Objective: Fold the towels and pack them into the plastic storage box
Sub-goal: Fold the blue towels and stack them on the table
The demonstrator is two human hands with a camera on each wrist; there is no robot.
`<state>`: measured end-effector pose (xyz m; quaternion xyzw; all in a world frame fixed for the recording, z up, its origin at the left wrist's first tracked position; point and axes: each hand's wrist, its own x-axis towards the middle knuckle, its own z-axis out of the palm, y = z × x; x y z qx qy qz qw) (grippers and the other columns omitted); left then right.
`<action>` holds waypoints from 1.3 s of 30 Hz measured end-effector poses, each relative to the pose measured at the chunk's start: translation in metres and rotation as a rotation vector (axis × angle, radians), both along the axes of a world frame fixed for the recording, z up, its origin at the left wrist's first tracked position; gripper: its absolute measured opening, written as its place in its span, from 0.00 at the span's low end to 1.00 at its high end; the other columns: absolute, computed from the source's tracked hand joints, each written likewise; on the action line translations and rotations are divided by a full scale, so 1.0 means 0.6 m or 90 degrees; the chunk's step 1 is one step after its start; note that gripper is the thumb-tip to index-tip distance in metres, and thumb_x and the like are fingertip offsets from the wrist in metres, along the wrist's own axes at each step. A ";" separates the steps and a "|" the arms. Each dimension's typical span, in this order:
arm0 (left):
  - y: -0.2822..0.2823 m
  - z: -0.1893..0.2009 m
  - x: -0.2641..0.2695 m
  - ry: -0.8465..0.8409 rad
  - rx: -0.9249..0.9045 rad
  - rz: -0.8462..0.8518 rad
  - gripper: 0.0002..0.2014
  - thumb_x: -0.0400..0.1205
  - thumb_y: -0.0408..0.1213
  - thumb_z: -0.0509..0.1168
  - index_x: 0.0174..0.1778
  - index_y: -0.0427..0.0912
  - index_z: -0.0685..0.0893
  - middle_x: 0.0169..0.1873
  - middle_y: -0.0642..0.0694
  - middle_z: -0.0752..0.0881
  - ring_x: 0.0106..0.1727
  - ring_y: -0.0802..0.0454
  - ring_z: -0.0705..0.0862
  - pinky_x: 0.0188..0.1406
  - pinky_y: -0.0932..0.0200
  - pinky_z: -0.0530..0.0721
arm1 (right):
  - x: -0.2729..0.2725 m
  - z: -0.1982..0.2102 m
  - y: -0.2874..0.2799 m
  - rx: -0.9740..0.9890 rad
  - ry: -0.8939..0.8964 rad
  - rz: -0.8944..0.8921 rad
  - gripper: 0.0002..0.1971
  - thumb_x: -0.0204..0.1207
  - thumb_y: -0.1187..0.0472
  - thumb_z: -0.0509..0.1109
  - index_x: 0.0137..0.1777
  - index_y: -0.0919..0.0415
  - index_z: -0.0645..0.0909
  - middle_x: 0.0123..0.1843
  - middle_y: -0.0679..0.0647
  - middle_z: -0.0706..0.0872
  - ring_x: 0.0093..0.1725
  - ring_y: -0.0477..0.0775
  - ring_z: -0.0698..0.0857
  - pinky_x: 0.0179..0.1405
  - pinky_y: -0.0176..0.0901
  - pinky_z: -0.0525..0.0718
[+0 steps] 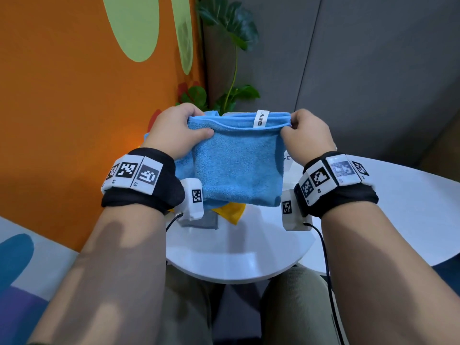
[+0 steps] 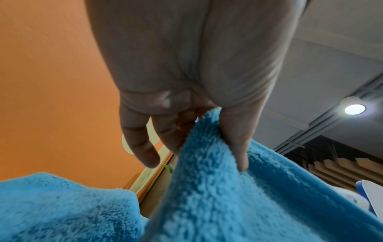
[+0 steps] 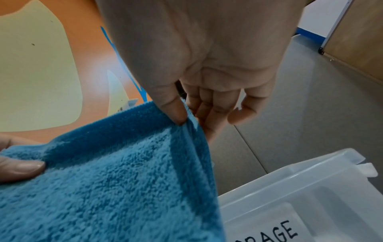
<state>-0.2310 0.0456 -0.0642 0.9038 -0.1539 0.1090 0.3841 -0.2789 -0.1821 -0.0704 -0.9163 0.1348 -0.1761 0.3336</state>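
I hold a blue towel [image 1: 236,165] up in the air above the round white table [image 1: 236,257], folded double, with a white label at its top edge. My left hand [image 1: 174,128] pinches its top left corner, thumb in front, and my right hand [image 1: 306,131] pinches the top right corner. The left wrist view shows the thumb [image 2: 238,144] pressed into the blue towel [image 2: 228,204]. The right wrist view shows my thumb [image 3: 174,108] on the hem of the blue towel [image 3: 114,188]. The clear plastic storage box [image 3: 311,196], lettered in black, stands below and right of the towel.
A yellow towel [image 1: 231,212] and a grey towel [image 1: 201,221] lie on the table under the blue one. An orange wall stands on the left, a grey partition behind, with a potted plant [image 1: 231,58] in the corner. My knees are under the table's near edge.
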 end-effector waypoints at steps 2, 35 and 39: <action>0.000 -0.002 0.002 -0.008 -0.007 0.015 0.09 0.76 0.40 0.74 0.46 0.46 0.80 0.46 0.47 0.85 0.46 0.48 0.81 0.47 0.50 0.80 | -0.002 0.002 0.003 -0.009 0.004 0.006 0.11 0.80 0.59 0.57 0.56 0.60 0.77 0.40 0.48 0.76 0.42 0.52 0.75 0.26 0.36 0.62; -0.004 -0.008 0.001 -0.055 -0.037 0.058 0.11 0.76 0.36 0.72 0.51 0.48 0.78 0.41 0.53 0.81 0.46 0.46 0.82 0.44 0.50 0.80 | 0.012 -0.028 0.003 0.005 -0.032 0.133 0.03 0.79 0.59 0.67 0.48 0.50 0.76 0.37 0.46 0.81 0.37 0.47 0.79 0.32 0.39 0.73; 0.003 -0.008 0.001 -0.039 -0.050 0.047 0.15 0.74 0.35 0.74 0.52 0.50 0.77 0.44 0.48 0.85 0.46 0.45 0.84 0.48 0.44 0.84 | 0.014 -0.024 -0.003 -0.013 -0.016 0.118 0.03 0.79 0.58 0.68 0.44 0.50 0.77 0.34 0.43 0.79 0.32 0.43 0.77 0.27 0.36 0.70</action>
